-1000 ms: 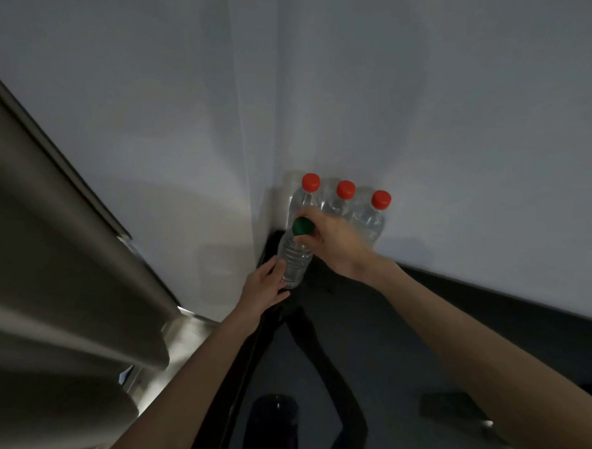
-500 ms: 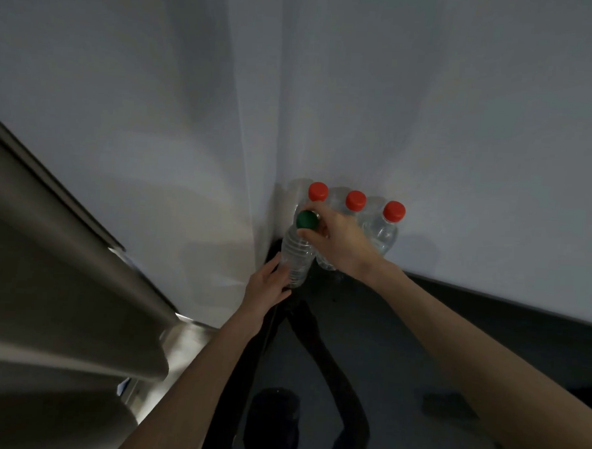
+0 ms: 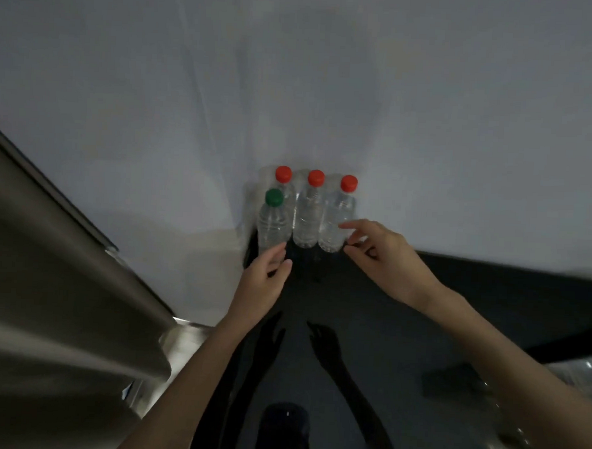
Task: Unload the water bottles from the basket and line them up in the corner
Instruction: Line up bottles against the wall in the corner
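Three clear water bottles with red caps stand in a row against the white wall in the corner: the left one (image 3: 284,176), the middle one (image 3: 308,214) and the right one (image 3: 337,219). A clear green-capped bottle (image 3: 272,223) stands upright in front of the left one. My left hand (image 3: 265,277) is just below the green-capped bottle's base, fingers apart, holding nothing. My right hand (image 3: 381,255) hovers beside the right red-capped bottle, fingers spread, fingertips near its lower body. The basket is not in view.
A large brushed-metal appliance (image 3: 58,282) fills the left side. The floor (image 3: 385,330) is dark and glossy and mirrors my arms. Shiny wrapped items (image 3: 550,422) lie at the right edge. White walls (image 3: 427,128) meet in the corner behind the bottles.
Both hands have let go of the green-capped bottle, which now stands on its own in front of the left red-capped one. My right hand has moved right, toward the right bottle.
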`<state>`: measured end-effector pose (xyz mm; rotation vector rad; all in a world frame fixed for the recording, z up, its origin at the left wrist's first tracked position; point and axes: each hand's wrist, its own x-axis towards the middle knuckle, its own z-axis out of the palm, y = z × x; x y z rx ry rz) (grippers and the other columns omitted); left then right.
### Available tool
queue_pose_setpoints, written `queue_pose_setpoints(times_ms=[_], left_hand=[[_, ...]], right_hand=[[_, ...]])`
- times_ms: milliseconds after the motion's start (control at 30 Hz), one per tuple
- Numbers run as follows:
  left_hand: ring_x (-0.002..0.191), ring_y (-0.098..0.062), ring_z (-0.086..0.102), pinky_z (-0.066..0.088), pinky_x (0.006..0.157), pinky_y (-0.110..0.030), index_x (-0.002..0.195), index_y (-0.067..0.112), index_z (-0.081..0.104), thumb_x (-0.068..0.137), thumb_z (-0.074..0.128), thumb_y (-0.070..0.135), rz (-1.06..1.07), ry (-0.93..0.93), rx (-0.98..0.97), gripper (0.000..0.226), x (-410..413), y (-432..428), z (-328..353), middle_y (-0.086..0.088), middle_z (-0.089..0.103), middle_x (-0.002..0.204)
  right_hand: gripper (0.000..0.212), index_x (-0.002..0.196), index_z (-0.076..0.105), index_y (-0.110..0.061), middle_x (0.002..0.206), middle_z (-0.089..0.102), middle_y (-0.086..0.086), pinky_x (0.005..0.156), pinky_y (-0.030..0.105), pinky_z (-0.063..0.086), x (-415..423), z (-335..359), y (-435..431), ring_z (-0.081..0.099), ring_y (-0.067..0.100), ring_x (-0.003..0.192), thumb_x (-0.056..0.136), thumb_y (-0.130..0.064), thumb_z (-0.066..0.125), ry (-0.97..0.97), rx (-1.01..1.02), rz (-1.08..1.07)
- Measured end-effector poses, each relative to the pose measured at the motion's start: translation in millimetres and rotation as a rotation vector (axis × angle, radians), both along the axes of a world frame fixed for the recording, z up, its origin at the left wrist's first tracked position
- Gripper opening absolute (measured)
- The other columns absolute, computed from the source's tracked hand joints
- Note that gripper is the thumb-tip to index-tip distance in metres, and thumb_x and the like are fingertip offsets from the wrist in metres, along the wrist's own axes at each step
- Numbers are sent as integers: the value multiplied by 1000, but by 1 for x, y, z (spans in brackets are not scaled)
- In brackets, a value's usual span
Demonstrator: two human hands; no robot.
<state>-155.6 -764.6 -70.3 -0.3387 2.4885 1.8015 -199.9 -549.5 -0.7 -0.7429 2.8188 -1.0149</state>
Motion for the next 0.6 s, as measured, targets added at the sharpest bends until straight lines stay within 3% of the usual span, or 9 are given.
queue_pose_setpoints(times_ms=[167, 400, 600], left_hand=[[122, -7, 51, 41, 101, -26, 137, 24, 48, 96, 52, 26, -187, 105, -144, 41, 28, 62, 32, 9, 53, 135], [117, -3, 49, 43, 99, -25, 137, 25, 47, 96, 51, 28, -361, 291, -301, 42, 79, 191, 69, 7, 52, 135], [115, -1, 49, 44, 97, -24, 138, 26, 46, 96, 51, 28, -451, 341, -316, 42, 134, 306, 84, 6, 51, 137]], right_hand=[[37, 127, 52, -31, 105, 57, -11, 82, 36, 55, 63, 7, 80, 60, 6, 91, 91, -25, 59, 28, 14, -121], [33, 122, 54, -37, 102, 56, -14, 82, 39, 54, 139, 17, 195, 59, 6, 91, 91, -30, 57, 66, -23, -265], [32, 123, 57, -27, 102, 60, -6, 82, 36, 53, 210, 36, 304, 60, 9, 84, 91, -23, 59, 143, -31, -363]])
